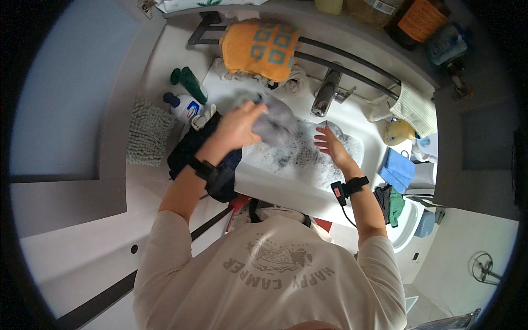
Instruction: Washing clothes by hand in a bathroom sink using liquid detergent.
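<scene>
My left hand point(237, 127) grips a wet grey cloth point(276, 122) and holds it above the left part of a white sink point(275, 187) full of soapy foam point(308, 157). The cloth is blurred. My right hand point(330, 144) is spread open over the foam, just below the chrome tap point(325, 93), and holds nothing. Dark clothes point(190, 151) lie piled on the sink's left rim, under my left forearm. Both wrists wear black bands.
An orange and teal towel point(263, 48) hangs on a rail behind the sink. A green bottle point(191, 82), a white bottle point(184, 106) and a grey mat point(147, 132) lie at the left. At the right sit a yellow bottle point(399, 132), a blue cloth point(397, 169) and a striped cloth point(415, 109).
</scene>
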Action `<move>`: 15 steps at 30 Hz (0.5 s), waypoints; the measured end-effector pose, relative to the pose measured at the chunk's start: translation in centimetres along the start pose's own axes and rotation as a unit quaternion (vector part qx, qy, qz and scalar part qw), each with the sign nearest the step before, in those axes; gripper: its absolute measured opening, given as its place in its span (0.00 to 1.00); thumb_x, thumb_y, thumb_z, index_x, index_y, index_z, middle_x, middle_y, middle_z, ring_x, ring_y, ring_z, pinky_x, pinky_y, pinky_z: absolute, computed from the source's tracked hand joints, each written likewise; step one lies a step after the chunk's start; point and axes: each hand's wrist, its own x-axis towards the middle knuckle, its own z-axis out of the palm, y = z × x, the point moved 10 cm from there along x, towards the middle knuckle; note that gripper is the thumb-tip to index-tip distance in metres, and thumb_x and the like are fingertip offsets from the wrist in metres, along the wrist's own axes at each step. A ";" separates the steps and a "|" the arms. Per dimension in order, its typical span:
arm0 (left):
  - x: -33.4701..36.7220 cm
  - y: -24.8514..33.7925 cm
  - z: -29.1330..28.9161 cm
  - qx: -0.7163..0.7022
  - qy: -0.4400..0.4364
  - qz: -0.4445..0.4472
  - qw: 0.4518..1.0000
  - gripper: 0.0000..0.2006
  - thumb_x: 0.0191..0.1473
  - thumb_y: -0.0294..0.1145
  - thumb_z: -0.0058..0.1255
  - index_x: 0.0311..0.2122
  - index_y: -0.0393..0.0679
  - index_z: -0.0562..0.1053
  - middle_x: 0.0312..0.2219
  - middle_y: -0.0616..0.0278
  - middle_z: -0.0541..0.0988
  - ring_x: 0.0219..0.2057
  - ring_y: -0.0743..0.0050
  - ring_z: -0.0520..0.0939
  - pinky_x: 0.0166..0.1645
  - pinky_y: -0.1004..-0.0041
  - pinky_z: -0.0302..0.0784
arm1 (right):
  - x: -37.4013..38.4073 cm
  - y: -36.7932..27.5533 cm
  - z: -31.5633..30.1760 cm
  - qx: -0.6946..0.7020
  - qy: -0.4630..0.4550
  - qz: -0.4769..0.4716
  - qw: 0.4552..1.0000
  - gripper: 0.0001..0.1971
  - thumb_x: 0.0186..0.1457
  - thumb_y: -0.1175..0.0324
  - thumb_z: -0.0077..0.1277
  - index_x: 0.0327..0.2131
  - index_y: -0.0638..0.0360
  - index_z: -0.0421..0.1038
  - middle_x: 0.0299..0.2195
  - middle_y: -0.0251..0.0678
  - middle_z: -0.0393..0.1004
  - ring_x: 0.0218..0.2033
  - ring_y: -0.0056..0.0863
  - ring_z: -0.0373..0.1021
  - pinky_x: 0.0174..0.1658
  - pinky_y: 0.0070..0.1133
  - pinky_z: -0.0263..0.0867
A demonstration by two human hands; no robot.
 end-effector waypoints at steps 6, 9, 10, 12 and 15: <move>3.4 -8.1 -4.9 0.074 0.002 -0.121 0.990 0.34 0.30 0.29 0.60 0.48 0.46 0.61 0.42 0.54 0.65 0.41 0.50 0.70 0.43 0.64 0.69 | -1.3 2.9 -0.4 0.053 0.014 0.035 0.998 0.28 0.54 0.44 0.30 0.48 0.57 0.59 0.44 0.37 0.64 0.44 0.28 0.62 0.48 0.25 0.53; 5.1 -12.6 -3.6 0.173 -0.056 -0.170 0.968 0.32 0.33 0.26 0.57 0.49 0.46 0.61 0.45 0.55 0.64 0.44 0.52 0.68 0.48 0.64 0.66 | -2.3 2.0 0.2 0.043 0.013 0.028 0.999 0.24 0.54 0.51 0.34 0.47 0.58 0.60 0.44 0.37 0.64 0.44 0.28 0.62 0.46 0.24 0.56; 5.6 -13.5 -3.1 0.173 -0.057 -0.166 0.969 0.32 0.33 0.26 0.57 0.49 0.46 0.61 0.45 0.55 0.64 0.44 0.52 0.68 0.48 0.64 0.66 | -2.4 2.1 0.0 0.045 0.017 0.028 0.998 0.24 0.54 0.51 0.34 0.47 0.58 0.60 0.44 0.37 0.64 0.44 0.28 0.62 0.46 0.24 0.56; 7.0 -12.6 -3.3 0.412 -0.005 -0.072 0.908 0.22 0.40 0.24 0.49 0.45 0.48 0.65 0.39 0.58 0.68 0.45 0.57 0.66 0.49 0.62 0.63 | -2.6 2.3 -0.8 0.027 0.024 0.021 0.999 0.24 0.53 0.51 0.38 0.47 0.57 0.60 0.43 0.36 0.66 0.43 0.26 0.63 0.45 0.23 0.56; 8.2 -15.9 -2.6 0.409 -0.043 -0.114 0.904 0.17 0.45 0.24 0.42 0.44 0.44 0.65 0.40 0.56 0.68 0.47 0.60 0.64 0.51 0.63 0.60 | -2.7 3.2 -2.1 -0.007 0.061 0.028 0.998 0.22 0.51 0.56 0.43 0.46 0.59 0.61 0.42 0.36 0.66 0.42 0.25 0.64 0.44 0.23 0.57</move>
